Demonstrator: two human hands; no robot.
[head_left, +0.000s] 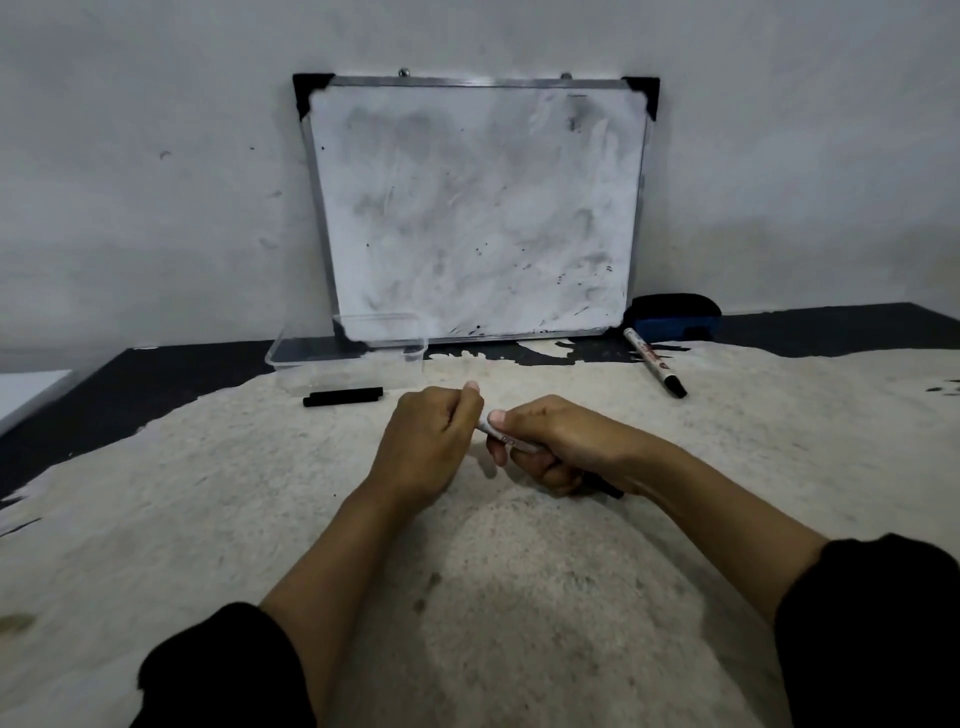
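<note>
Both hands meet above the middle of the worktop (467, 597), joined on one marker (506, 439).
Right hand (550, 447): fingers curled round the marker's barrel, thumb laid along the top. A dark end of the marker sticks out behind the palm.
Left hand (431, 441): closed in a fist round the marker's other end. That tip is hidden inside the fingers, so capped or uncapped cannot be told.
Only a short white stretch of barrel shows between the two hands, with some red print on it.

Surroundings:
- black pen (343, 396) lying flat, just beyond the left hand and to its left.
- clear plastic box (353, 358) past that pen.
- whiteboard (478, 208), smeared grey, straight ahead of the hands, leaning on the wall.
- second white marker (655, 362) with a black cap, beyond the right hand and to its right.
- blue eraser (672, 317) farther back, beside the board's lower corner.

Dark sleeves cover both upper forearms.
</note>
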